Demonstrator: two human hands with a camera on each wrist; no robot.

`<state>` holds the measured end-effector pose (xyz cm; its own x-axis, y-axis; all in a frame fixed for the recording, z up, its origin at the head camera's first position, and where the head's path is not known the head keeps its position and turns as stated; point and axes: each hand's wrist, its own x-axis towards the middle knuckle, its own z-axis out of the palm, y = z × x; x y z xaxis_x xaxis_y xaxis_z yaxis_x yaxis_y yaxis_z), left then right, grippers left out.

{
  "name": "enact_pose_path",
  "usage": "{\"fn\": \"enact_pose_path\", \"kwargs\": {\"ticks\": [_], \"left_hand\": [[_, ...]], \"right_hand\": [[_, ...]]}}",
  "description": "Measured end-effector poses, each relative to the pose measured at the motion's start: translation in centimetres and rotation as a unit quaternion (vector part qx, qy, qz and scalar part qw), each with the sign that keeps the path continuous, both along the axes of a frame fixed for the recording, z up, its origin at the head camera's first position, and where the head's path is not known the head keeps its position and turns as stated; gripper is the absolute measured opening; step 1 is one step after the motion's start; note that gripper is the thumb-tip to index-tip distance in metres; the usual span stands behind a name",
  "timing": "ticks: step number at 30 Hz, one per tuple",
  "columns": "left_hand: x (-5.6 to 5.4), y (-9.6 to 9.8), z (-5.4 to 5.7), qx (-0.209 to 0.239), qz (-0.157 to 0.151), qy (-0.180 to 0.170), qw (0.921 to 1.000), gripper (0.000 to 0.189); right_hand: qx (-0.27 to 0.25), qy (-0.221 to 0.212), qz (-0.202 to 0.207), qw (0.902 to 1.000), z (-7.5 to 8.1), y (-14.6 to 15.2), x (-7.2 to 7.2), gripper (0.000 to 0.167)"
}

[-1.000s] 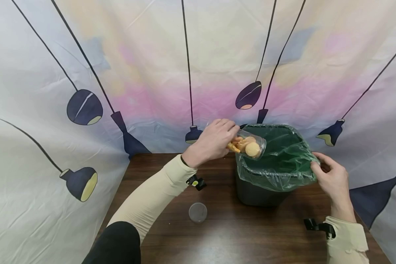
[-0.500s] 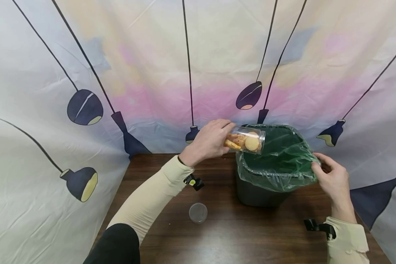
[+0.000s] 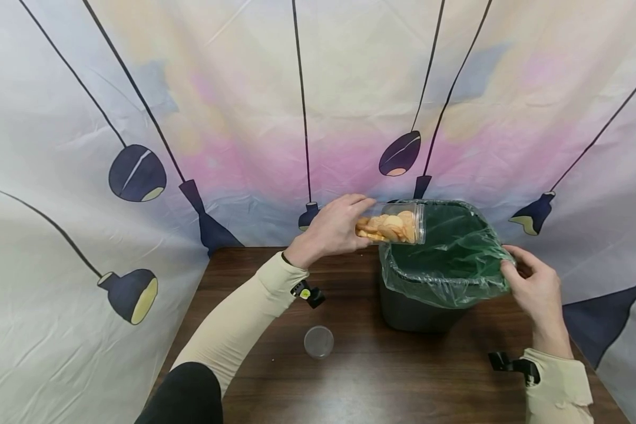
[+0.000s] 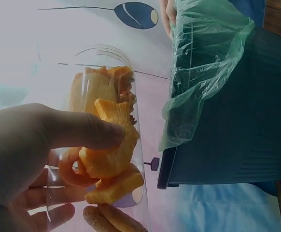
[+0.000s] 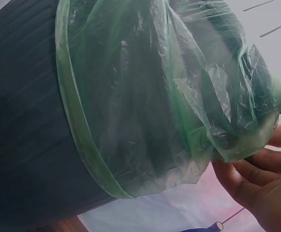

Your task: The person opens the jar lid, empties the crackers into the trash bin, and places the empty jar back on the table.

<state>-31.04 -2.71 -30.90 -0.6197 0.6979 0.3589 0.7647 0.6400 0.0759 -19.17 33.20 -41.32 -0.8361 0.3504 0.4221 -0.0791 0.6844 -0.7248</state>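
Observation:
My left hand [image 3: 331,228] grips a clear plastic jar [image 3: 397,207] lying almost level, its mouth at the left rim of a dark trash bin [image 3: 416,312]. Inside the jar are golden crackers [image 3: 389,227] of mixed shapes. In the left wrist view the thumb presses along the jar [image 4: 136,92], with crackers [image 4: 111,157] showing through its wall. A green trash bag [image 3: 445,291] lines the bin, folded over its rim. My right hand [image 3: 536,291] pinches the bag at the right corner. Close up, its fingers lie at the gathered green bag [image 5: 131,111].
A round clear lid [image 3: 318,341] lies on the brown wooden table [image 3: 371,383], in front and to the left of the bin. Behind the table hangs a cloth [image 3: 244,118] printed with dark lamps.
The jar has turned from mouth-down toward level, and the crackers in it have shifted. My left hand has drawn slightly left. The right hand stays at the bag.

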Motion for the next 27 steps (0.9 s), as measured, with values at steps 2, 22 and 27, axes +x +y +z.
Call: {"fn": "enact_pose_path", "kwargs": {"ticks": [2,22,27], "left_hand": [[0.01,-0.06,0.00,0.006,-0.001,-0.005,1.0000,0.076],[-0.33,-0.11,-0.11,0.072,0.005,-0.037,0.9967,0.073],[-0.42,-0.18,-0.36,0.090,0.005,-0.053,0.9945,0.074]], "right_hand": [[0.000,0.002,0.001,1.0000,0.00,-0.04,0.04,0.037],[0.007,0.002,-0.001,1.0000,-0.15,0.21,-0.17,0.036],[0.009,0.000,-0.001,1.0000,-0.24,0.27,-0.16,0.036]]}}
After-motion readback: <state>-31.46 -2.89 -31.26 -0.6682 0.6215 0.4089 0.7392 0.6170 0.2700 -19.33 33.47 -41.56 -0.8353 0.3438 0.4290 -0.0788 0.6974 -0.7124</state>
